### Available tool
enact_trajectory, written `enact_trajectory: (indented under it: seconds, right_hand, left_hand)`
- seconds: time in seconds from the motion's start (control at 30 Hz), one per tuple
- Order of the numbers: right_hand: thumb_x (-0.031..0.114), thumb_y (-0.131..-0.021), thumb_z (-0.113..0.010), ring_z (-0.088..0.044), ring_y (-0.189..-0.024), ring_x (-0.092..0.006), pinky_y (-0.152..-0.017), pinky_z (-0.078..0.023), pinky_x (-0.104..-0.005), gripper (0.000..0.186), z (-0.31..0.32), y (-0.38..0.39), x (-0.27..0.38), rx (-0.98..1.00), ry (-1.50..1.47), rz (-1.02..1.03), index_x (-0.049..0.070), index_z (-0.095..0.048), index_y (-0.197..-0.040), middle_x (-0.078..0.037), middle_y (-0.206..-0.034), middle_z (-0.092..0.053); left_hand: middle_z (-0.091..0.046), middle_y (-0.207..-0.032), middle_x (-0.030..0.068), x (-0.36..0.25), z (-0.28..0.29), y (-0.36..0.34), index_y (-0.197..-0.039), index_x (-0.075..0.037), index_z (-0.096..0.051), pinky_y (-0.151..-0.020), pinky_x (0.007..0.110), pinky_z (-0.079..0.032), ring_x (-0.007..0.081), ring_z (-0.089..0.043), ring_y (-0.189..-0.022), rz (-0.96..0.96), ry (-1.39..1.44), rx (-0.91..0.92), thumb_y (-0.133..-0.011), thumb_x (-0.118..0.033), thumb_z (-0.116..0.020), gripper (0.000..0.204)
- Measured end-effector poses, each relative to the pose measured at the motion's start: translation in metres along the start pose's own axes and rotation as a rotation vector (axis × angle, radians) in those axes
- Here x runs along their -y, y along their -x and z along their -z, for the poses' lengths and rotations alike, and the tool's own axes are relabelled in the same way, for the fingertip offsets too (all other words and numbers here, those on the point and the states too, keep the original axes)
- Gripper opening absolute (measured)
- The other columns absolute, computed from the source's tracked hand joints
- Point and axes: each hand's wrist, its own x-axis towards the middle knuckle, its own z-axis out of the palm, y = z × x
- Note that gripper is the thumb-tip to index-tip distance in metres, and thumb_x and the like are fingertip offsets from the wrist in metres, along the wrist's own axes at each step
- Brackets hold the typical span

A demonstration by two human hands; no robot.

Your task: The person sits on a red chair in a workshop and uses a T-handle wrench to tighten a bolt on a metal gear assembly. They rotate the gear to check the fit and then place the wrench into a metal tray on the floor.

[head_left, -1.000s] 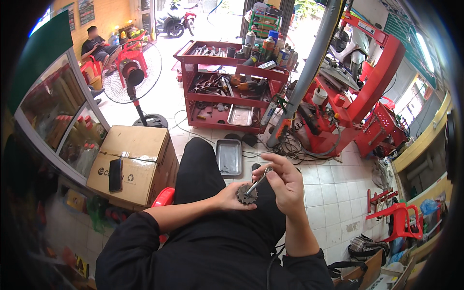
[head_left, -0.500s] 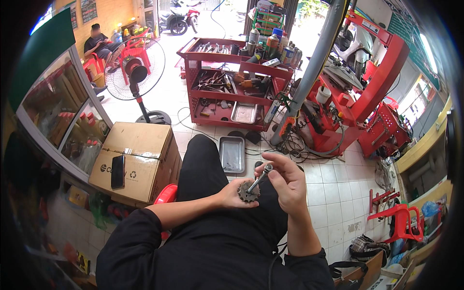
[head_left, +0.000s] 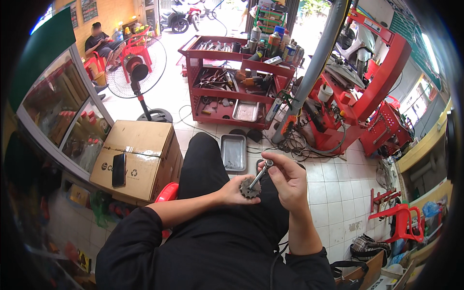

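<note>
Over my lap, my left hand (head_left: 233,192) is closed around a small dark toothed sprocket (head_left: 247,192), whose face points up toward my right hand. A slim shiny metal rod with a socket-like end (head_left: 261,175) slants from the sprocket's middle up to my right hand (head_left: 288,186). There, the thumb and fingers grip its upper end, with the index finger arched over the top. Whether the rod's lower tip sits inside the sprocket's hole or only against it, I cannot tell.
A metal tray (head_left: 234,152) lies on the floor ahead. Behind it stands a red tool cart (head_left: 217,92). At left are a cardboard box (head_left: 140,140) bearing a phone (head_left: 119,170), and a fan (head_left: 137,72). Cables (head_left: 309,145) lie near a red lift (head_left: 367,101); someone sits far left.
The rod and sprocket have tilted slightly, and the sprocket has turned a little in my left hand. Both hands keep their hold. The whole view has shifted slightly.
</note>
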Motion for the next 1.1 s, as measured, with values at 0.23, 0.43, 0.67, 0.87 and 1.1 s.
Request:
enact_trajectory:
  seconds: [0.23,0.43,0.67,0.87,1.1]
  right_hand:
    - [0.009,-0.090,-0.061,-0.057,-0.082,-0.0081,-0.068,-0.048,-0.0224,0.026,0.006,0.001,-0.004,-0.004,0.120,0.028,0.000,-0.062,-0.114,-0.008,-0.099,-0.067]
    - [0.007,-0.089,-0.061,-0.058,-0.087,-0.0099,-0.074,-0.047,-0.0242,0.025,-0.002,-0.001,0.001,0.007,0.006,-0.001,-0.001,-0.060,-0.113,-0.009,-0.099,-0.066]
    - [0.001,-0.093,-0.055,-0.058,-0.092,-0.0111,-0.085,-0.048,-0.0262,0.030,0.009,0.000,-0.004,0.080,0.197,0.059,-0.004,-0.056,-0.122,-0.010,-0.104,-0.063]
    - [0.003,-0.091,-0.058,-0.057,-0.091,-0.0105,-0.084,-0.047,-0.0256,0.024,0.005,0.000,0.000,0.095,0.135,0.000,-0.003,-0.059,-0.114,-0.008,-0.101,-0.062]
    - [0.002,-0.090,-0.058,-0.055,-0.093,-0.0106,-0.084,-0.045,-0.0247,0.028,0.006,-0.001,0.000,0.085,0.204,0.066,-0.003,-0.059,-0.117,-0.007,-0.101,-0.063]
  left_hand:
    - [-0.065,-0.091,0.0018,0.004,0.001,-0.003,-0.101,-0.005,-0.058,-0.081,0.027,-0.050,0.0103,-0.061,-0.086,0.004,-0.024,0.009,-0.073,-0.022,-0.084,0.042]
    - [-0.065,-0.092,0.0022,0.006,0.001,0.000,-0.104,-0.005,-0.057,-0.081,0.027,-0.050,0.0104,-0.062,-0.087,0.029,0.019,-0.015,-0.073,-0.022,-0.084,0.044]
    - [-0.065,-0.093,0.0023,0.005,-0.001,0.000,-0.104,-0.005,-0.056,-0.081,0.027,-0.050,0.0105,-0.062,-0.087,0.009,0.016,-0.003,-0.073,-0.020,-0.084,0.044]
    - [-0.065,-0.093,0.0022,0.003,0.001,0.000,-0.104,-0.005,-0.056,-0.080,0.027,-0.050,0.0103,-0.061,-0.087,0.012,0.005,-0.003,-0.074,-0.020,-0.083,0.043]
    - [-0.065,-0.093,0.0018,0.004,0.000,0.001,-0.103,-0.005,-0.056,-0.080,0.027,-0.050,0.0098,-0.061,-0.086,-0.005,0.008,-0.003,-0.073,-0.020,-0.084,0.043]
